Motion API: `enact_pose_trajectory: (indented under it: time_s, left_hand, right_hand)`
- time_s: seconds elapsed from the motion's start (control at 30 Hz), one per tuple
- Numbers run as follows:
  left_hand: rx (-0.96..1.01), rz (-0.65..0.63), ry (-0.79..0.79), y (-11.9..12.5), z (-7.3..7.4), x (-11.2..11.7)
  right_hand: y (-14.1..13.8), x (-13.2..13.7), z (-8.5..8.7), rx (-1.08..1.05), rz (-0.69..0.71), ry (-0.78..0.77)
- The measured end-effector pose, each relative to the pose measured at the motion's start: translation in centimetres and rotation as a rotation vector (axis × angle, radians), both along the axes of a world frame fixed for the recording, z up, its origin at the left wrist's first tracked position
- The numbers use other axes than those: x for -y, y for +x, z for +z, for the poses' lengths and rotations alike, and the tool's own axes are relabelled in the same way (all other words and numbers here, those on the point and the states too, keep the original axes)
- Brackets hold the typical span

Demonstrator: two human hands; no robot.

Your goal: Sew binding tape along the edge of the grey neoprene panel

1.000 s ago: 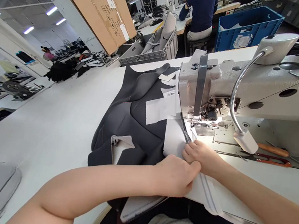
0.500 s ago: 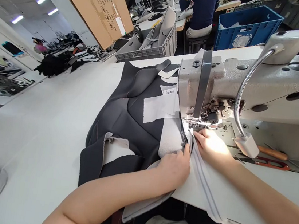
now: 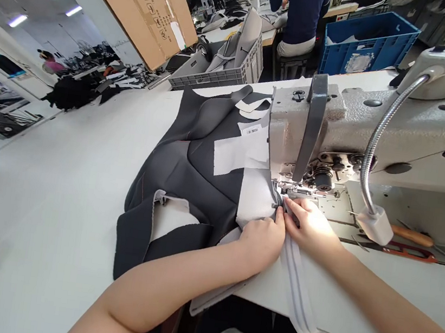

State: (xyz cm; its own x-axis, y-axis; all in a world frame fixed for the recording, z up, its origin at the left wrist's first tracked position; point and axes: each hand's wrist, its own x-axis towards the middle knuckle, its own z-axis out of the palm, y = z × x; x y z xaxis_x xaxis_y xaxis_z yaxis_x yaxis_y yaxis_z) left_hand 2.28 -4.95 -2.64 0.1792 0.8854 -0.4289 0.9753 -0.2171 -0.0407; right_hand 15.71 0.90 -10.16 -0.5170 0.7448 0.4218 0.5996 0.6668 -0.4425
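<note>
A dark padded fabric cover [image 3: 160, 169] with pale mesh backing [image 3: 254, 198] lies on the table, its right edge under the head of a sewing machine [image 3: 314, 118]. My left hand [image 3: 262, 245] is closed on that edge just in front of the presser foot [image 3: 285, 188], index finger stretched toward it. Pinched in my right hand [image 3: 313, 227], right beside the left, is a long white tape with grey lines [image 3: 294, 277]. The tape feeds up to the foot and hangs over the table's front edge. My fingers partly hide where tape and cover meet.
A flexible lamp [image 3: 374, 225] lights the needle area. Red-handled snips [image 3: 412, 251] and a wooden-handled tool [image 3: 414, 235] lie right. Behind stand a grey crate [image 3: 218, 76], a blue crate [image 3: 370, 44], a cardboard box [image 3: 140, 8] and a seated person [image 3: 302, 13].
My right hand's fingers have come closer to my left index finger and lie over the tape. The tape's hanging part has shifted left. The camera view has turned slightly.
</note>
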Motion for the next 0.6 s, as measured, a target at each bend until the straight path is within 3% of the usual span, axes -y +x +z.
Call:
enact_pose_trajectory:
  time_s: [0.13,0.33,0.6]
  left_hand:
    - [0.006,0.025,-0.030,-0.1,0.5,-1.0]
    - [0.052,0.009,-0.114,-0.7,1.4,-1.2]
    - [0.099,0.019,-0.132,-0.8,1.1,-1.8]
  right_hand:
    - [1.0,-0.9,-0.4,0.054,-0.066,0.030]
    - [0.7,-0.4,-0.5,0.074,-0.041,0.067]
    - [-0.1,0.2,-0.4,0.107,0.015,0.102]
